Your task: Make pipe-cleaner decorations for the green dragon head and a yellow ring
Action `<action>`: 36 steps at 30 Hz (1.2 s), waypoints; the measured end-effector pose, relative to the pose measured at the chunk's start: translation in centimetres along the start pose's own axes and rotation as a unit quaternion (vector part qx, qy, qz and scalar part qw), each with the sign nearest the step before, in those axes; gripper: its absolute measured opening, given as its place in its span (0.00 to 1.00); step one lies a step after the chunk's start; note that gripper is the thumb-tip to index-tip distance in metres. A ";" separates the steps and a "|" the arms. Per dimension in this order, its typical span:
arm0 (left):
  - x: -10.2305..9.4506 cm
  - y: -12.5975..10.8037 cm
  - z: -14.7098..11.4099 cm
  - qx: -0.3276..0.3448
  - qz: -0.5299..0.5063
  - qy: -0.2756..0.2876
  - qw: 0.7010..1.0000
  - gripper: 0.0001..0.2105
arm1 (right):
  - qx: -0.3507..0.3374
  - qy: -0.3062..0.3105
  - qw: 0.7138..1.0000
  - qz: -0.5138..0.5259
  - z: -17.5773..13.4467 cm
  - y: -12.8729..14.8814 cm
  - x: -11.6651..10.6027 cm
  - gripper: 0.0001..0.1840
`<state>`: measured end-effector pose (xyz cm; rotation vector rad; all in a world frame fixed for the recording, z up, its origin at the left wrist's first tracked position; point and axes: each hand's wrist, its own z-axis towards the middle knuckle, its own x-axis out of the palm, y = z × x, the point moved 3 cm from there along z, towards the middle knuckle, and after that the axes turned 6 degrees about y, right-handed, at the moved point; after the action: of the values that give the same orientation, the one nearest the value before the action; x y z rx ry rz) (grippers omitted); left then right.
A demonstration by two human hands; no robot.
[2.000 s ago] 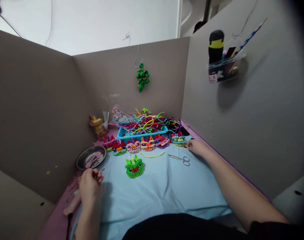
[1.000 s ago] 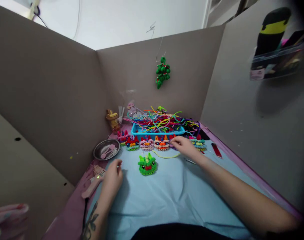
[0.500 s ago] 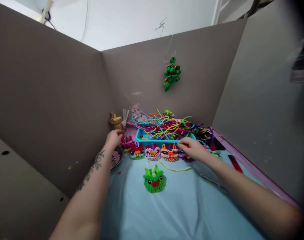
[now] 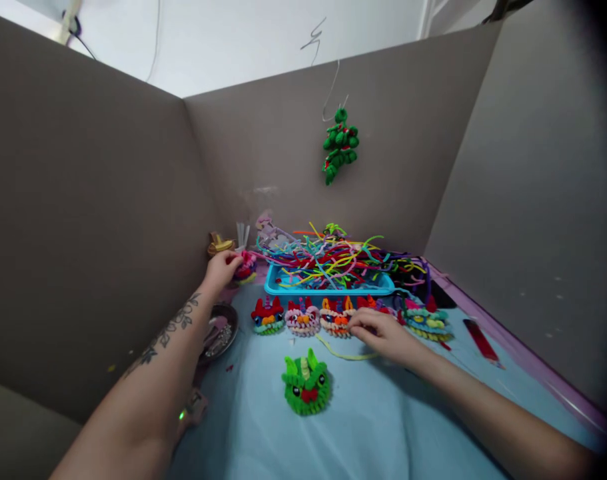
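Note:
My left hand (image 4: 222, 272) pinches a pink, red and purple fuzzy pipe-cleaner animal head (image 4: 246, 268) at its left side, left of the tray. My right hand (image 4: 380, 331) reaches over the row of heads with its fingers pressed together. Its fingertips are at the right edge of an orange-and-cream head (image 4: 337, 320); whether they grip anything is hidden. Left of that one sit a pink-and-cream head (image 4: 303, 319) and a red head with a teal edge (image 4: 268, 316). Closer to me rests a green head with a red nose (image 4: 307, 387).
A blue tray (image 4: 328, 292) heaped with loose pipe cleaners (image 4: 328, 257) stands behind the row. At left are a metal bowl (image 4: 228, 337) and a device with a green light (image 4: 196, 408). A teal head (image 4: 427, 321) and a red strip (image 4: 482, 341) lie at right. Grey panels surround the table.
My left hand has moved the pink and purple head back and away from the row's left end. My right hand has shifted from the purple head toward the orange-and-cream one. The view has tilted.

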<state>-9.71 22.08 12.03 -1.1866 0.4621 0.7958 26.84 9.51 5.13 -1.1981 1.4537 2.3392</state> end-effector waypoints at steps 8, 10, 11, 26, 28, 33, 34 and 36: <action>-0.7 -12.7 -8.7 0.034 -0.334 0.066 0.940 0.15 | 0.037 -0.018 0.886 0.463 2.3 5.6 2.5 0.22; 0.0 -14.7 -11.7 0.071 -0.328 0.079 0.939 0.13 | 0.030 -0.012 0.820 0.572 2.8 7.8 3.3 0.20; 0.2 -15.3 -13.0 0.083 -0.331 0.072 0.937 0.12 | 0.036 -0.020 0.795 0.606 2.9 8.7 3.7 0.18; 2.0 -7.1 -20.8 -0.086 -0.722 -0.051 0.685 0.21 | 0.057 0.247 0.887 0.387 6.3 13.7 5.4 0.22; 1.3 -5.0 -21.3 -0.083 -0.716 -0.099 0.686 0.20 | 0.055 0.143 0.974 0.169 8.6 11.2 4.9 0.20; 0.3 -1.7 -23.3 -0.153 -0.673 -0.155 0.707 0.08 | 0.036 0.064 0.987 -0.141 13.4 6.7 7.0 0.12; 0.2 -1.6 -23.7 -0.168 -0.662 -0.163 0.712 0.07 | 0.037 0.072 0.985 -0.150 14.2 6.3 7.8 0.13; 0.0 -1.7 -24.4 -0.195 -0.634 -0.164 0.730 0.13 | 0.053 0.072 0.982 -0.164 15.8 6.0 9.1 0.15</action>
<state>-6.39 -1.14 5.00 -1.3625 -0.8463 -0.1566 9.00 16.51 6.49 -1.4749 1.2865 1.9705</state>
